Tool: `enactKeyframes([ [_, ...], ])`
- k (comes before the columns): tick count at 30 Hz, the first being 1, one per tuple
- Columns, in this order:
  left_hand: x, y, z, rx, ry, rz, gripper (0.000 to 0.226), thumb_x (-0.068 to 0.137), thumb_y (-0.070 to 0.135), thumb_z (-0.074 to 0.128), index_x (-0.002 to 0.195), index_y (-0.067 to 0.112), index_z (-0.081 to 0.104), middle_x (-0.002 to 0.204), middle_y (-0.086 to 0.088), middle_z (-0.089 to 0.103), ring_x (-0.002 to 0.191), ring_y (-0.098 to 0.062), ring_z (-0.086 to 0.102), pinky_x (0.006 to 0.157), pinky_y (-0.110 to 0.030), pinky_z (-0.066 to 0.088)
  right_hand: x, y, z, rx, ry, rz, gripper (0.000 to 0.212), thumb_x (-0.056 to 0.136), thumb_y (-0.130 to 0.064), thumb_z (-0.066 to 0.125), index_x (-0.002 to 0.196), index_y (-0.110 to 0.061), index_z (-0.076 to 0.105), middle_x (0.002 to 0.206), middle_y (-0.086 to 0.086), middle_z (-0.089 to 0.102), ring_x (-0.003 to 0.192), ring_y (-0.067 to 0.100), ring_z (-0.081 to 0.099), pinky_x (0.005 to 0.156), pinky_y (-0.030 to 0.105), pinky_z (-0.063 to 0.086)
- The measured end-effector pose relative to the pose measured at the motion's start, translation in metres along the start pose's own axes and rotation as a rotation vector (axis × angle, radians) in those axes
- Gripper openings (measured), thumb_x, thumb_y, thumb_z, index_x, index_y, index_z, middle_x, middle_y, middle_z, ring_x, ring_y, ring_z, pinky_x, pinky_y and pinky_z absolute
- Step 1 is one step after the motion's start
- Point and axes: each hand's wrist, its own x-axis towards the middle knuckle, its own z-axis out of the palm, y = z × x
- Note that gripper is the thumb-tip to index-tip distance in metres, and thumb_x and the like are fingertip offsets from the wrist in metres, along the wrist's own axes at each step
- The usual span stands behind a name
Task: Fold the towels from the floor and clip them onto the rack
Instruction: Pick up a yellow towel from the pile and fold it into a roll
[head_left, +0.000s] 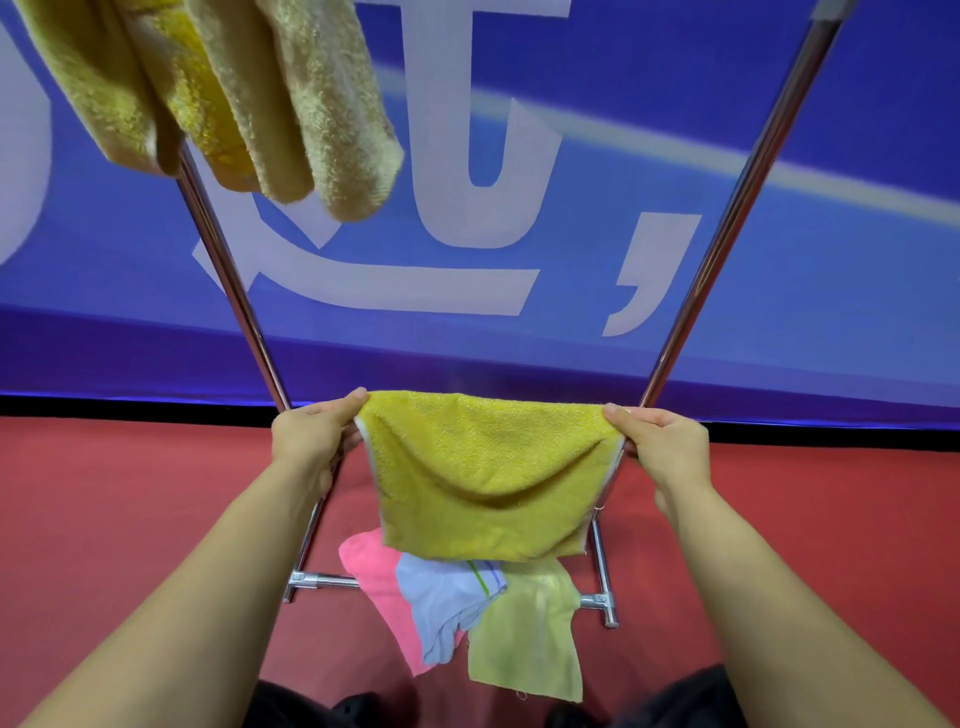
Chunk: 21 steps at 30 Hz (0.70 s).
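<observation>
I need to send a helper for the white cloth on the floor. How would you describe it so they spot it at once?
Look down at the red floor by the foot bar of the metal rack, where three cloths lie in a heap. The white cloth is the middle one, lying between the pink towel and the pale yellow-green towel. Only it has a thin green stripe.

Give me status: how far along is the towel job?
Done: yellow towels hang on the rack; clips not visible. In hand: left hand and right hand pinch a yellow towel by its top corners. Left: pink, white and pale green towels on the floor.
</observation>
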Motion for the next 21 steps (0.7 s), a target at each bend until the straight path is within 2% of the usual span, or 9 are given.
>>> enactKeyframes([
  [5, -0.026, 0.001, 0.035, 0.026, -0.108, 0.028, 0.009, 0.093, 0.005, 0.071, 0.084, 0.001, 0.071, 0.075, -0.014, 0.067, 0.065, -0.017, 0.064, 0.059, -0.019, 0.06, -0.015, -0.01, 0.023, 0.077, -0.001, 0.017, 0.032, 0.073, -0.023, 0.09, 0.092, -0.003, 0.074, 0.087, 0.017, 0.077, 0.081, 0.027, 0.076, 0.071, 0.04, 0.065],
  [8, -0.043, -0.003, 0.056, 0.055, -0.198, 0.054, 0.012, 0.096, 0.004, 0.067, 0.085, 0.003, 0.072, 0.064, -0.004, 0.066, 0.06, -0.01, 0.064, 0.064, -0.019, 0.061, -0.032, -0.016, 0.04, 0.116, -0.049, -0.012, 0.024, 0.08, -0.016, 0.085, 0.093, 0.0, 0.073, 0.086, 0.016, 0.076, 0.075, 0.02, 0.072, 0.064, 0.031, 0.064],
  [10, -0.052, -0.007, 0.067, 0.064, -0.241, 0.078, 0.01, 0.096, 0.005, 0.067, 0.088, 0.004, 0.073, 0.067, -0.005, 0.068, 0.061, -0.009, 0.065, 0.066, -0.02, 0.061, -0.041, -0.018, 0.049, 0.149, -0.097, -0.019, 0.019, 0.084, -0.013, 0.081, 0.095, 0.001, 0.074, 0.084, 0.015, 0.077, 0.073, 0.018, 0.073, 0.068, 0.033, 0.064],
  [13, -0.062, -0.01, 0.078, 0.064, -0.288, 0.109, 0.008, 0.095, 0.007, 0.068, 0.095, 0.004, 0.075, 0.077, -0.011, 0.071, 0.065, -0.01, 0.068, 0.069, -0.022, 0.061, -0.049, -0.018, 0.06, 0.15, -0.167, -0.044, 0.008, 0.09, -0.009, 0.073, 0.094, -0.003, 0.075, 0.085, 0.015, 0.078, 0.082, 0.024, 0.077, 0.076, 0.036, 0.063],
  [17, -0.069, -0.014, 0.086, 0.079, -0.313, 0.132, 0.009, 0.093, 0.01, 0.073, 0.098, 0.004, 0.077, 0.089, -0.022, 0.076, 0.078, -0.02, 0.073, 0.078, -0.03, 0.063, -0.059, -0.022, 0.072, 0.092, -0.24, -0.124, 0.006, 0.093, -0.01, 0.069, 0.094, -0.01, 0.075, 0.081, 0.004, 0.079, 0.082, 0.017, 0.076, 0.077, 0.032, 0.062],
  [21, -0.074, -0.013, 0.09, 0.07, -0.295, 0.135, 0.009, 0.087, 0.01, 0.079, 0.091, 0.003, 0.075, 0.082, -0.018, 0.078, 0.077, -0.024, 0.075, 0.077, -0.034, 0.063, -0.068, -0.024, 0.08, 0.062, -0.297, -0.17, 0.005, 0.09, -0.015, 0.073, 0.092, -0.012, 0.077, 0.085, 0.003, 0.08, 0.085, 0.022, 0.077, 0.087, 0.047, 0.061],
])
